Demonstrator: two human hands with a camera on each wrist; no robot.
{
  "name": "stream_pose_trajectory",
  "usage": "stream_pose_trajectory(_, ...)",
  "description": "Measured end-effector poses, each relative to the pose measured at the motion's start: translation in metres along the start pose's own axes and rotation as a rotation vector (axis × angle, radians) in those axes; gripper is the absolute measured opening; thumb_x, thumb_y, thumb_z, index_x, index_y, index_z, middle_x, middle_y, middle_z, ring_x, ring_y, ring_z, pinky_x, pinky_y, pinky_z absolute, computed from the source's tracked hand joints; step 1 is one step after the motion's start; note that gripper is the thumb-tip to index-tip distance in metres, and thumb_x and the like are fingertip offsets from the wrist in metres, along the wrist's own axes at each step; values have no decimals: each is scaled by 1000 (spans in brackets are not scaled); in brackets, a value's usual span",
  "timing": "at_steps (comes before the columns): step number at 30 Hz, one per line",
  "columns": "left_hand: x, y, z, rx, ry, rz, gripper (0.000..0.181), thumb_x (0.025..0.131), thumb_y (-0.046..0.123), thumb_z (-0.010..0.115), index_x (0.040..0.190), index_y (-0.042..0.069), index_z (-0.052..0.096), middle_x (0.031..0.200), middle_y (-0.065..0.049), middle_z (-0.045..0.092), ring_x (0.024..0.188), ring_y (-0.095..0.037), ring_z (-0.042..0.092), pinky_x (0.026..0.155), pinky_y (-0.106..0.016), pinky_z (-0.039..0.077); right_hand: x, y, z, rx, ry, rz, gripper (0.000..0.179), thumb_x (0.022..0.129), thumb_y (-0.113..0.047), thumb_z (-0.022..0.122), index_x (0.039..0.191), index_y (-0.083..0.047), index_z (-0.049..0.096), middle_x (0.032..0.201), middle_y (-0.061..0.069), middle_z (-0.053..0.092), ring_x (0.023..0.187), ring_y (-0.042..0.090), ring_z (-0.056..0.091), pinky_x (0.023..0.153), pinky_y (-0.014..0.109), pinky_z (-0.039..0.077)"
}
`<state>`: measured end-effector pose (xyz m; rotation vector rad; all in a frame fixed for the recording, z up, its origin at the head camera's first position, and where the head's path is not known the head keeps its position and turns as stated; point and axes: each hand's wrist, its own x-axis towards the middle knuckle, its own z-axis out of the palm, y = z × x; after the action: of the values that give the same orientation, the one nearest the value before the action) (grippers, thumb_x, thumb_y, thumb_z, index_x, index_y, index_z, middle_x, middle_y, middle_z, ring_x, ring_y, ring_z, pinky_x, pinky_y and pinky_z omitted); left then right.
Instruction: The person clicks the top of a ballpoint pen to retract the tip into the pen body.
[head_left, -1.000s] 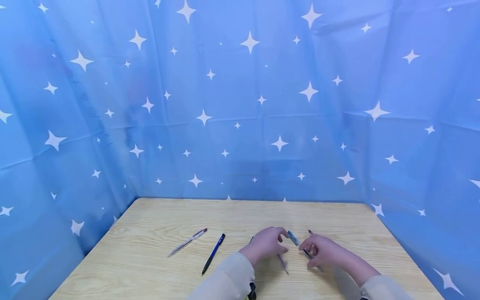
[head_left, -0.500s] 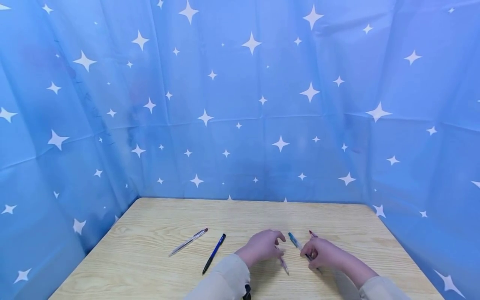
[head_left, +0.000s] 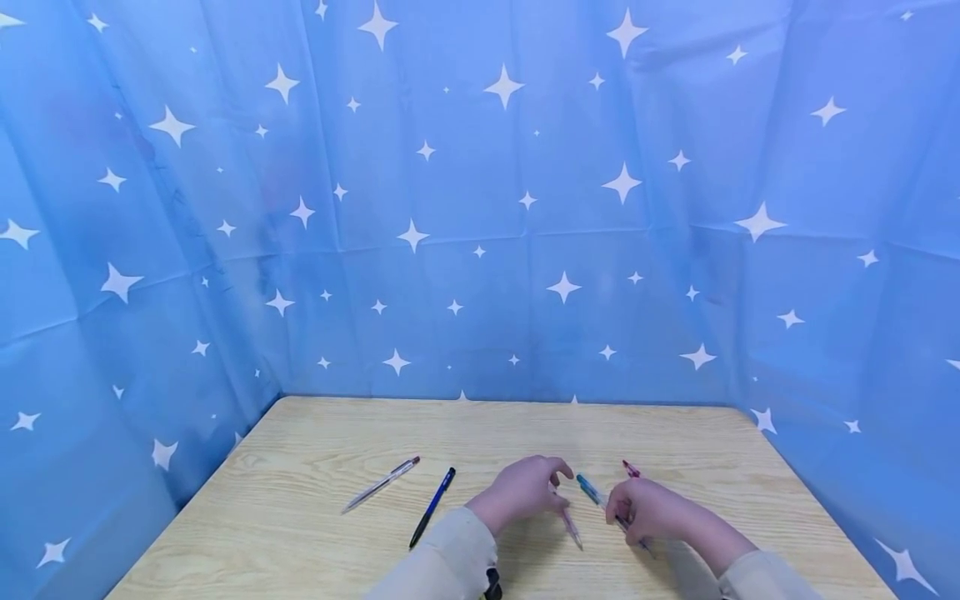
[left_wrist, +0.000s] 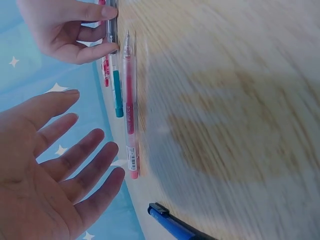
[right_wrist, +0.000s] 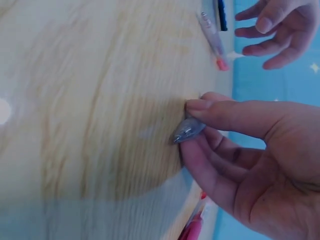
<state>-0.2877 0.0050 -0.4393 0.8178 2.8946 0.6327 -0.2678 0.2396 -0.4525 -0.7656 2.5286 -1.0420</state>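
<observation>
My right hand (head_left: pixel 654 508) pinches a clear-barrelled pen with a teal end (head_left: pixel 589 488) between thumb and fingers. The pen's tip (right_wrist: pixel 186 131) shows between the fingertips in the right wrist view, close to the wood. My left hand (head_left: pixel 521 490) hovers with its fingers loosely spread (left_wrist: pixel 75 185), holding nothing. Just beside it a clear pen with a pink refill (left_wrist: pixel 130 107) lies on the table, partly hidden by that hand in the head view. Past the right hand lies a red-pink pen (head_left: pixel 631 469), mostly hidden in the head view.
On the left of the wooden table (head_left: pixel 262 533) lie a blue pen with a dark grip (head_left: pixel 432 507) and a clear pen with a dark reddish end (head_left: pixel 381 484). A blue star-patterned curtain (head_left: pixel 480 200) surrounds the table's back and sides.
My right hand has closed its fingers on the teal-ended pen, which has shifted slightly rightward and toward me. My left hand has drawn back slightly to the left.
</observation>
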Motion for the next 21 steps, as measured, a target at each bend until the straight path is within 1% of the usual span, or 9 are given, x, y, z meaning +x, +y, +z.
stream_pose_trajectory(2,0,0,-1,-6,4,7,36,81,26,80,115,22,68,93,8,66,78,-3,57,72,-22,48,-1,-1,0,30,-12,5,34,65,20,73,90,-3,67,79,7,55,56,13,52,46,26,48)
stream_pose_trajectory(4,0,-1,-2,-7,13,10,35,82,26,80,115,22,68,92,8,65,78,-3,57,71,-22,48,-1,-2,-1,35,-14,-16,34,66,21,69,91,-3,66,79,6,56,59,14,54,49,25,48)
stream_pose_trajectory(7,0,-3,-3,-6,25,11,35,83,26,79,115,22,68,93,8,65,78,-2,56,71,-22,48,-1,-4,-2,57,-17,-25,35,68,22,63,93,-2,65,80,5,57,64,16,57,51,25,47)
stream_pose_trajectory(9,1,-4,-5,-11,30,11,34,83,26,79,116,22,68,92,8,65,77,-2,56,70,-22,48,-1,-5,-2,78,-17,-21,35,69,23,60,94,-1,64,80,6,58,67,18,57,53,26,47)
stream_pose_trajectory(12,0,-5,-8,-33,29,9,35,83,26,79,116,22,68,92,8,65,76,-2,55,70,-22,48,-2,-9,-4,91,-14,-12,34,71,23,59,95,-1,65,84,8,59,70,19,58,54,27,49)
stream_pose_trajectory(16,-3,-7,-14,-66,34,9,35,84,25,78,118,21,67,94,6,65,76,-2,55,70,-23,48,-4,-16,-10,89,3,-16,32,74,22,59,97,0,65,88,9,58,73,22,60,56,30,50)
stream_pose_trajectory(21,-7,-13,-26,-126,64,24,36,86,23,76,121,18,66,100,1,66,78,-4,57,70,-25,49,-4,-29,-16,123,23,19,27,79,19,58,99,3,65,91,10,58,77,31,62,55,37,51)
